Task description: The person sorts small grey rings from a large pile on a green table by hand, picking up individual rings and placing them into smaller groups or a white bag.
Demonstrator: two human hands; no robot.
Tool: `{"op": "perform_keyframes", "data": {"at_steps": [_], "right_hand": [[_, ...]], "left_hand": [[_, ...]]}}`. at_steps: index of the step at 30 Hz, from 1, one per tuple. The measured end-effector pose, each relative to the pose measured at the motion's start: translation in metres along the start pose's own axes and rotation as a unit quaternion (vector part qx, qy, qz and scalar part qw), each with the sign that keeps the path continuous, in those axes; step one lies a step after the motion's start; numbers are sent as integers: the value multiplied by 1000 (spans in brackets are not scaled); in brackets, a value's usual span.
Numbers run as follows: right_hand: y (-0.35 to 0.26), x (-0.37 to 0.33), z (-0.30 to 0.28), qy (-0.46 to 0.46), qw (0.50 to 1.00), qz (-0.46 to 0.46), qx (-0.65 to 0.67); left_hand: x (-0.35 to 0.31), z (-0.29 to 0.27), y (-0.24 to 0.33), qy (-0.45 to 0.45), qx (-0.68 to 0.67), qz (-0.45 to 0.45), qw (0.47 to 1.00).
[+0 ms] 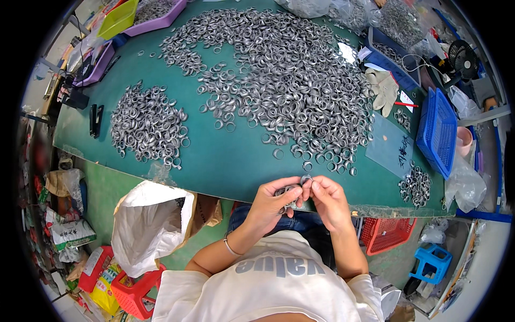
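Grey metal rings lie in a broad heap [300, 70] over the middle of the green table [214, 166]. At the near edge, my left hand [266, 205] is closed around several rings [289, 194], partly hidden by its fingers. Close beside it, my right hand [331, 203] is closed in a pinch at one ring [306, 179], which the left fingertips also seem to touch. A smaller pile of rings [147, 126] sits to the left, and another little pile [416, 188] to the right near the table's edge.
An open white sack [140, 228] stands below the table edge at left. Toward the right are a clear plastic sheet [387, 145], a work glove [383, 91], a blue basket [435, 134] and a black fan [463, 60]. A red stool [134, 295] is at lower left.
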State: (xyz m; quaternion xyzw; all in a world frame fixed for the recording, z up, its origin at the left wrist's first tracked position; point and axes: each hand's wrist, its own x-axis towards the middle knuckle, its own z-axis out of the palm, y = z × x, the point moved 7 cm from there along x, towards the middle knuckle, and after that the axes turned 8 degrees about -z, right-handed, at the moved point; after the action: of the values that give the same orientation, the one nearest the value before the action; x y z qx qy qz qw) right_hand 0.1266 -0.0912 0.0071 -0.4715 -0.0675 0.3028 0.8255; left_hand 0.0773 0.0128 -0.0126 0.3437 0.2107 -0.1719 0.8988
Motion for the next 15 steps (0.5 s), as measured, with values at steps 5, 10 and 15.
{"op": "perform_keyframes", "data": {"at_steps": [5,10,15], "right_hand": [[-43,-10,34,-48,782,-277,-557],[-54,-4,36,-62,796,-302,-521],[-71,29,3,110,755,-304,-570]], "left_hand": [[2,3,0,-34,22,1,999],[5,0,0,-58,-8,-3,998],[6,-4,2,-58,31,11,998]]}}
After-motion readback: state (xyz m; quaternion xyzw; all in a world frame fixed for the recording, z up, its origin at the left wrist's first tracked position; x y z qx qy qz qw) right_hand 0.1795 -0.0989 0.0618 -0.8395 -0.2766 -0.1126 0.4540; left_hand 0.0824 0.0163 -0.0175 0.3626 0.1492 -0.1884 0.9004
